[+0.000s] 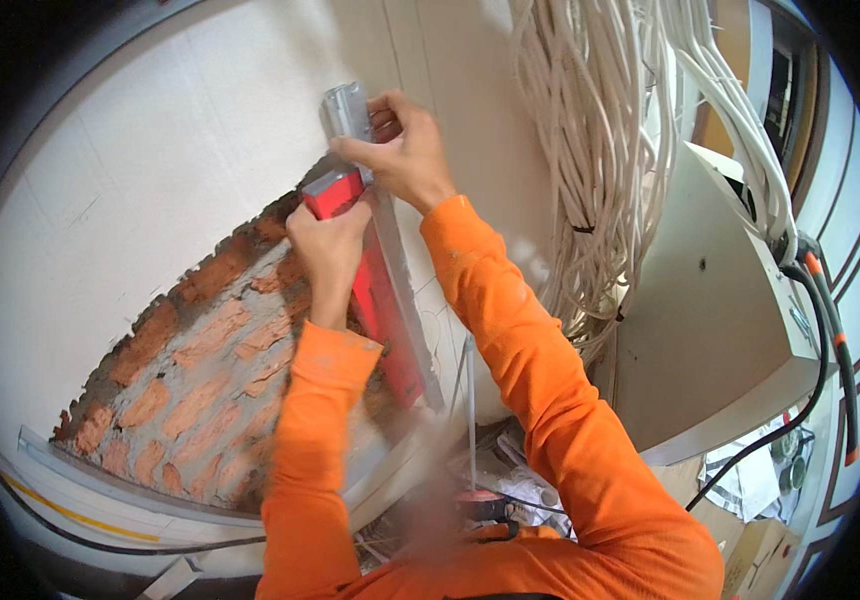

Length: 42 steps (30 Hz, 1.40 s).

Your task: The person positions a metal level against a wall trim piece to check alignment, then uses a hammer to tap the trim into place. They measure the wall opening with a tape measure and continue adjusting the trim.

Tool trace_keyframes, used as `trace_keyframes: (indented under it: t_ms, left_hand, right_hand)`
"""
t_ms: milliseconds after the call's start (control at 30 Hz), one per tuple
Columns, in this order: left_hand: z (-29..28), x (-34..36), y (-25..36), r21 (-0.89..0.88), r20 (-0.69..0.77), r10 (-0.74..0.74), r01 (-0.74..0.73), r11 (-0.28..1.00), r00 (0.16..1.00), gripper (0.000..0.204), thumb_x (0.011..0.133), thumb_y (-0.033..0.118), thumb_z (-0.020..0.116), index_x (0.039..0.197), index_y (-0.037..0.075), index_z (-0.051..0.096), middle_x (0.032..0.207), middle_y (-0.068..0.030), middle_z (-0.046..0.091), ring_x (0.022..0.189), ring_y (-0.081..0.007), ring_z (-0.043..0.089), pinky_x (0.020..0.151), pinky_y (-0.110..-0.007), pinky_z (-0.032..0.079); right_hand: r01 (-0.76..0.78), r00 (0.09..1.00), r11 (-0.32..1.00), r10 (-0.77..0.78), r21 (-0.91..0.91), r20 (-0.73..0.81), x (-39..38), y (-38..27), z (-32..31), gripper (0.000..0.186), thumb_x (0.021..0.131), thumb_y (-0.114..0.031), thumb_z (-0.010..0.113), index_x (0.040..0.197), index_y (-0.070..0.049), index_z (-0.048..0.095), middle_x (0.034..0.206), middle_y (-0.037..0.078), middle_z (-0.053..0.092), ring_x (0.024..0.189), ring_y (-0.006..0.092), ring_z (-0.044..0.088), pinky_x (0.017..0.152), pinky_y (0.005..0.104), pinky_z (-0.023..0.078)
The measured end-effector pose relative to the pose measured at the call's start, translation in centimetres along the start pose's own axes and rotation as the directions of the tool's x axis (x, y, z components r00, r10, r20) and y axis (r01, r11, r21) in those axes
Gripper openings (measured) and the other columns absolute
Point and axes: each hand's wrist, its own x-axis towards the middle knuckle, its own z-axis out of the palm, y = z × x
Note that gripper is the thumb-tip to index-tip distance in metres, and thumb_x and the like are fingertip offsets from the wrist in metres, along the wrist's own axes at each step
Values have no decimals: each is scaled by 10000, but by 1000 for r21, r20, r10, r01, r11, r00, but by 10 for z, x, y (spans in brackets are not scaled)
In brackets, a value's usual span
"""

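Note:
A red spirit level (368, 290) with a grey end stands upright, its upper end tilted left. My left hand (327, 245) is closed around it near the top, fingers partly hidden behind it. Along its right side runs a long grey metal profile (347, 112), reaching higher than the level. My right hand (408, 150) pinches the profile near its upper end, thumb in front and fingers at the edge. Behind both lies an exposed patch of brick wall (195, 390) with grey mortar, bordered by pale plaster.
Thick bundles of white cables (595, 150) hang to the right. Beside them juts a white box (720, 320) with a black cable (785, 425) looping past. Another metal profile (140, 490) runs along the brickwork's lower edge, above a yellow strip (80, 517). Clutter lies low down.

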Motion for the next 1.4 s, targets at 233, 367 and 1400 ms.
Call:
trace_keyframes:
  t_ms: [233,367,1400]
  left_hand:
    - [8,-4,7,44,-93,176,-172,984,980,236,760,102,818,936,-37,741,835,-46,735,755,-111,647,704,-308,534]
    - [-14,15,-7,-200,115,-95,116,973,989,255,752,102,836,946,-37,745,869,-49,735,760,-130,659,730,-304,540]
    - [1,-8,9,-16,53,88,-88,996,995,207,759,67,795,939,-22,744,843,-27,735,737,-87,639,693,-283,535]
  right_hand:
    - [-13,1000,998,14,61,-20,5,-6,8,555,627,-310,909,981,22,640,835,66,627,736,163,587,678,316,525]
    - [-10,999,1000,10,17,-34,-2,-4,15,547,635,-308,912,978,19,639,830,60,622,726,156,581,684,304,524]
    - [-88,996,991,85,100,32,0,-1,-15,618,670,-223,952,1157,8,648,916,58,678,824,133,626,770,282,538]
